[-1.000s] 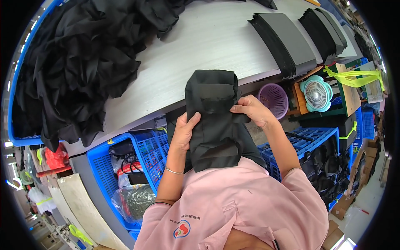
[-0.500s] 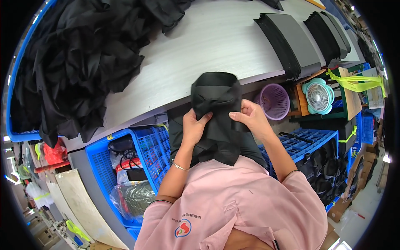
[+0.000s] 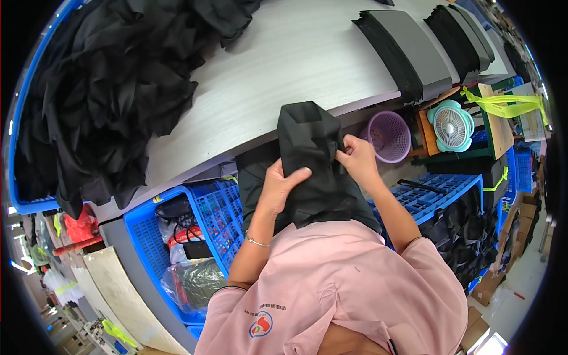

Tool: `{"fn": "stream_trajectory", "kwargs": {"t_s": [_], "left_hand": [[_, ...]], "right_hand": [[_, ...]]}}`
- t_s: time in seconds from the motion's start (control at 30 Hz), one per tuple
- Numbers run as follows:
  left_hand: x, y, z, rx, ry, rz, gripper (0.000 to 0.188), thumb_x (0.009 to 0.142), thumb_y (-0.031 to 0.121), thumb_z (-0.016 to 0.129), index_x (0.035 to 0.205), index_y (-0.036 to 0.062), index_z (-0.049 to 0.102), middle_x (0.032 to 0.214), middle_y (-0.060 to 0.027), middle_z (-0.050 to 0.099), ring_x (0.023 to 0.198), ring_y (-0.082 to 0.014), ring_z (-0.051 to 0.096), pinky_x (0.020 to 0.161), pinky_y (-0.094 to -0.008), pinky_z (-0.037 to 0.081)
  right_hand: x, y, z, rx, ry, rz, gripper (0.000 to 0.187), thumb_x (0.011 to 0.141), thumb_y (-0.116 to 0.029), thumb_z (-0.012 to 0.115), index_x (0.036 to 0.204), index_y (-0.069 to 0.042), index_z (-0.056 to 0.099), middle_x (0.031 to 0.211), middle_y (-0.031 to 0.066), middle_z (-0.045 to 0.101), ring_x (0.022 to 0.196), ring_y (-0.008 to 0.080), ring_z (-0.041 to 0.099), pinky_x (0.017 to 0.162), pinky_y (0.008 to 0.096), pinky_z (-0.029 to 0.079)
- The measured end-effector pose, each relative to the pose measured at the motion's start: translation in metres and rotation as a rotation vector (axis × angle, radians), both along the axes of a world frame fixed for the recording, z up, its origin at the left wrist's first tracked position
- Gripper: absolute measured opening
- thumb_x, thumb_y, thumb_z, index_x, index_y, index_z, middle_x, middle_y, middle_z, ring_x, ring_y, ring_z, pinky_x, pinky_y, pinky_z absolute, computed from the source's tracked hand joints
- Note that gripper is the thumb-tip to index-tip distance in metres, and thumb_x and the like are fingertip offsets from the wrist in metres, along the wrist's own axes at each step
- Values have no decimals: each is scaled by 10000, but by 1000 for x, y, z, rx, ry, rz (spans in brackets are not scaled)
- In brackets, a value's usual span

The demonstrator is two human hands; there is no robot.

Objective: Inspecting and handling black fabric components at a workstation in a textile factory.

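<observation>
A black fabric piece (image 3: 313,160) lies over my lap, its far end resting against the table's front edge. My left hand (image 3: 283,184) grips its left side, thumb lying on top and the other fingers hidden beneath the cloth. On the right side my right hand (image 3: 357,158) pinches the cloth's edge between thumb and bent fingers. A large heap of loose black cloth (image 3: 112,89) spills from a blue crate onto the table at the left. Stacks of flat black-and-grey pieces (image 3: 408,50) lie on the table at the far right.
The pale table (image 3: 248,89) spans the space ahead of me. A blue basket (image 3: 148,248) with bagged items stands at my left. To the right are a purple basket (image 3: 389,137), a small teal fan (image 3: 451,125) and a blue crate (image 3: 447,192) beside black goods.
The cloth has been smoothed and turned, its folded near end now lying flatter on my lap. My left hand has shifted slightly right, and my right hand a little up and right.
</observation>
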State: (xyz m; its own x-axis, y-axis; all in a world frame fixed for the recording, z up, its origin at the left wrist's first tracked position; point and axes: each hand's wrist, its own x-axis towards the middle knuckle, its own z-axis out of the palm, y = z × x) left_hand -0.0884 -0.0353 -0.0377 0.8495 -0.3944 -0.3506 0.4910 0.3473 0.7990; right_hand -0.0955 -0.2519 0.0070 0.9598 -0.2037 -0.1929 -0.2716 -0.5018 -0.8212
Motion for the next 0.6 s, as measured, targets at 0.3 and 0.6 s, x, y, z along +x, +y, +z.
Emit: {"fn": "stream_trajectory", "kwargs": {"t_s": [0.3,0.6], "left_hand": [[1,-8,-21,295,-86,149,223,840,7,766,1054,-22,715,979,-46,737,852,-110,652,792,-285,535],[1,-6,1,127,38,139,223,849,18,769,1065,-3,716,1030,-51,731,898,-122,667,844,-290,540]], "right_hand": [[-5,-30,-5,960,224,-95,246,956,-255,666,1060,-39,721,940,65,705,787,129,663,761,249,506],[-54,-37,-21,587,450,192,408,936,-196,708,1288,-9,623,1190,40,676,1047,113,612,922,287,482]]}}
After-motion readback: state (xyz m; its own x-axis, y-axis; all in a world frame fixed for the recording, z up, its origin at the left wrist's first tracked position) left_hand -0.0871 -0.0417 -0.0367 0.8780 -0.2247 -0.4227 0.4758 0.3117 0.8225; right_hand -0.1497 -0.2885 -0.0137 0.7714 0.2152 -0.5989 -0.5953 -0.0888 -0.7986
